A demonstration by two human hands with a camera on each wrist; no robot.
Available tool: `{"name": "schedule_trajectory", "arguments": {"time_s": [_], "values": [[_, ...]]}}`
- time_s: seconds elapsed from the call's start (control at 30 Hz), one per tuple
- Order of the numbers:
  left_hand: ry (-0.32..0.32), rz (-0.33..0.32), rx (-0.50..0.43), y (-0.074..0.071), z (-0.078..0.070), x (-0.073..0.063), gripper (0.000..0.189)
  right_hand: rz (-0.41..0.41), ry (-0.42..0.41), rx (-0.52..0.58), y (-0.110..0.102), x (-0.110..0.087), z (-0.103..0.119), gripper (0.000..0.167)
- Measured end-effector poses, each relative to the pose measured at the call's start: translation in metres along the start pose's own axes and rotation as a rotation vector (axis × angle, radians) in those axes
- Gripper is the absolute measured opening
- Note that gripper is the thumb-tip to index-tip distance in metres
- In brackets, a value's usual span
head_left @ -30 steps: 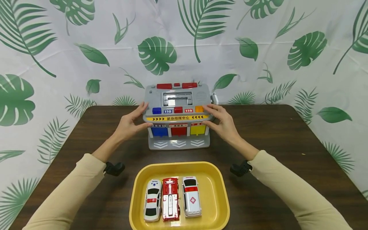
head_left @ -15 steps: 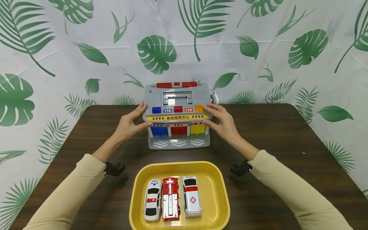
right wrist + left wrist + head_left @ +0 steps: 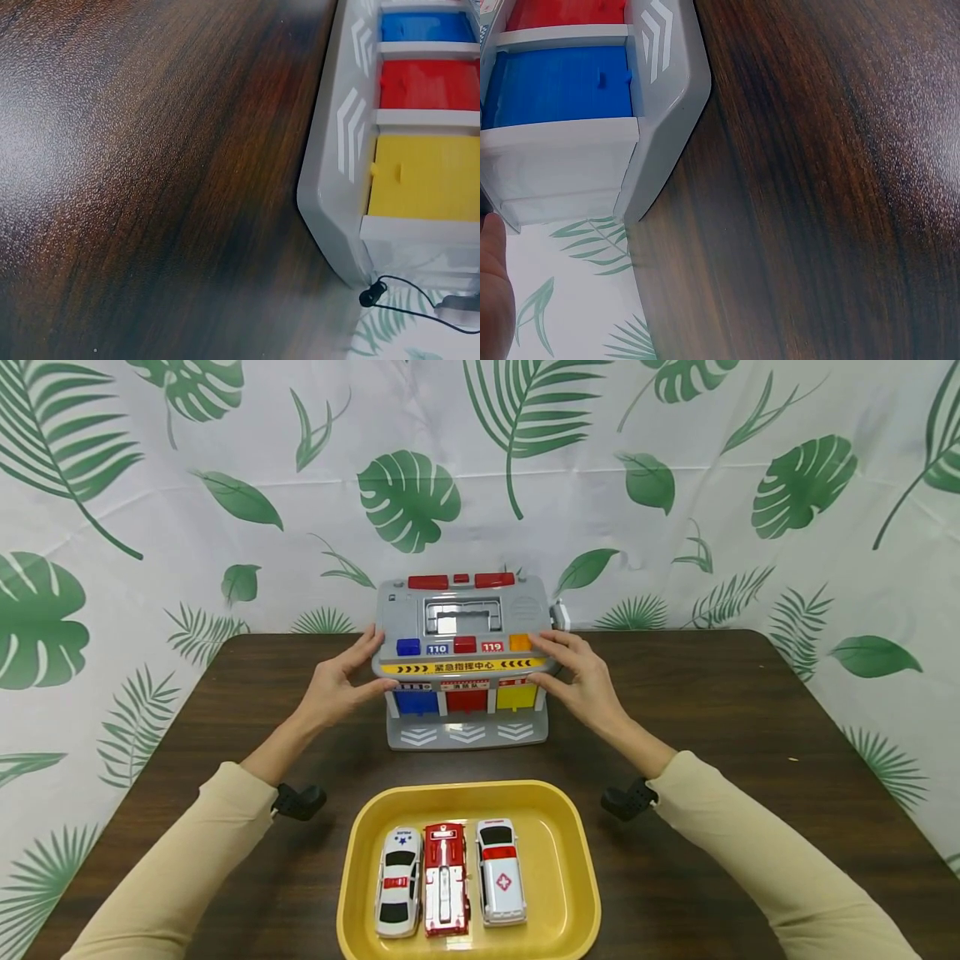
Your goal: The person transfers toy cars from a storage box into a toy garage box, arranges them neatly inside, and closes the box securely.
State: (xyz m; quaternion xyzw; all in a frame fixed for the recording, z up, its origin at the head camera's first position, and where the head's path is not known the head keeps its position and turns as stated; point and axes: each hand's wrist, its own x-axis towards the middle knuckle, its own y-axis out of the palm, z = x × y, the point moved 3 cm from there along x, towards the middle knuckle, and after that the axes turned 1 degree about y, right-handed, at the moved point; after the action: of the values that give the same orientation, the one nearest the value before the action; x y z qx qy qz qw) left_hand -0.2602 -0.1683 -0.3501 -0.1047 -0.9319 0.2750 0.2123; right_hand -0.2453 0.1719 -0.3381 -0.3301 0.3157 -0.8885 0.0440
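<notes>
A grey toy rescue station (image 3: 468, 670) stands on the table, with a blue door (image 3: 562, 86), a red door (image 3: 467, 702) and a yellow door (image 3: 427, 176) along its front. All three doors are down. My left hand (image 3: 341, 685) grips the station's left corner, fingers along the roof's side and thumb at the front edge. On the opposite corner my right hand (image 3: 577, 677) holds the roof, its fingers beside the orange button (image 3: 520, 644) and its thumb below the yellow strip. Only a bit of the left hand shows in its wrist view.
Nearer me lies a yellow tray (image 3: 577, 860) with a white police car (image 3: 398, 881), a red fire truck (image 3: 446, 881) and a white ambulance (image 3: 500, 872). A leaf-patterned cloth (image 3: 300, 552) hangs behind the dark wooden table (image 3: 735, 710). A black cord (image 3: 405, 289) hangs at the station's right side.
The head view has shifted very slightly. Both hands stay where they were on the station, and the cars have not moved.
</notes>
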Motion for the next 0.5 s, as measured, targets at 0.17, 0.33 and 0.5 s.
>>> {"name": "schedule_trajectory", "arguments": {"time_s": [0.17, 0.33, 0.5], "values": [[-0.004, -0.001, 0.0, 0.0, 0.0, 0.0, 0.073, -0.003, -0.011, -0.002, 0.0, 0.0, -0.002, 0.052], [0.0, -0.003, 0.0, 0.001, 0.0, 0.0, 0.073, -0.009, -0.039, -0.018, 0.0, 0.0, -0.002, 0.052], [-0.021, 0.003, -0.002, 0.0, -0.01, -0.002, 0.073, -0.005, -0.067, -0.04, -0.001, 0.002, -0.002, 0.051]]}}
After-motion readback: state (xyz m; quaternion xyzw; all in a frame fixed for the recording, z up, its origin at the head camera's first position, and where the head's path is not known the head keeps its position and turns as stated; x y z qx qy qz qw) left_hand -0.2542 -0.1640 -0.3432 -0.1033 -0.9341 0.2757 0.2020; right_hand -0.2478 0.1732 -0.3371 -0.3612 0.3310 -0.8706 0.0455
